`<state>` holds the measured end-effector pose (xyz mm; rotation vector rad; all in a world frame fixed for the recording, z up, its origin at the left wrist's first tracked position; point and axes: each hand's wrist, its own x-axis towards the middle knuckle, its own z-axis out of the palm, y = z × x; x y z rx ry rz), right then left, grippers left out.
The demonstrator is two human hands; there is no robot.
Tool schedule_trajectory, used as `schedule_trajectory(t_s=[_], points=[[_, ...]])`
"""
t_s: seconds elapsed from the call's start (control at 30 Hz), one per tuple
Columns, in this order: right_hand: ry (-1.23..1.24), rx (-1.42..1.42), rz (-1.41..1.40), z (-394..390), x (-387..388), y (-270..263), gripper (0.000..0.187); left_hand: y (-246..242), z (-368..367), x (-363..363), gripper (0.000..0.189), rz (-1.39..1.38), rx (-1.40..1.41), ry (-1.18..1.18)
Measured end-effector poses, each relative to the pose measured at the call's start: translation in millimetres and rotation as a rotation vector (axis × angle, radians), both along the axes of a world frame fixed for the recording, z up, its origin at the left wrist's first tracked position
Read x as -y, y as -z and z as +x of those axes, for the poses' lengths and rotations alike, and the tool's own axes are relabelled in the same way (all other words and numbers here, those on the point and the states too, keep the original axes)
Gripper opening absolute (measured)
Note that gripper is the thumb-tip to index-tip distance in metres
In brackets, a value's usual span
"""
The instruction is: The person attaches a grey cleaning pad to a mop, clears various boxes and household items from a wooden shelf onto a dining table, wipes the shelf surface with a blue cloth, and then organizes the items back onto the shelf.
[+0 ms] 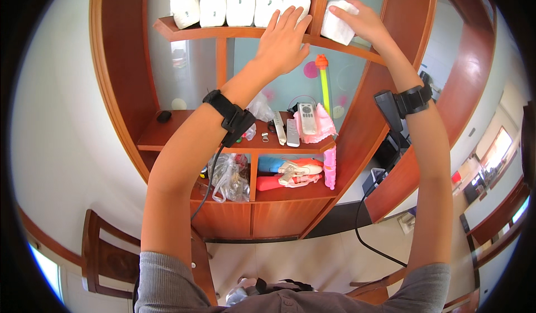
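Several white paper rolls [240,7], apparently tissue, stand side by side on the curved upper wooden shelf [197,33]. My left hand [284,40] lies over the right end of this row, fingers spread and partly covering the last roll [298,4]. Whether its fingertips press on that roll, I cannot tell. To the right of the upright wooden divider [320,7], my right hand [363,22] grips another white roll [337,24]. That roll is tilted at the shelf's front edge, with my thumb across its near face.
Below, a middle shelf [192,139] holds remote controls [307,118], a pink cloth [322,124] and a clear tube with a yellow stick [324,82]. Plastic bags [232,177] and toy water guns [293,174] lie lower. A wooden chair [111,254] stands at lower left. Cables hang from both wrist straps.
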<state>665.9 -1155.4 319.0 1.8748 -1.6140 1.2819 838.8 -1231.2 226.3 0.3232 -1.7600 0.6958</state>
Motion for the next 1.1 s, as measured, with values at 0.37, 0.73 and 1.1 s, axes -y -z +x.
schedule_trajectory(t_s=[0.37,0.73,1.1], points=[[-0.102,0.113,0.216,-25,62,-13,0.046,14,-6,21,0.034,0.003,-0.022,-0.020],[-0.403,0.301,0.321,-49,72,-7,0.054,17,-27,13,0.028,0.022,-0.197,-0.095],[-0.839,-0.120,-0.414,81,5,143,0.030,88,8,-30,0.030,0.079,-0.288,0.177]])
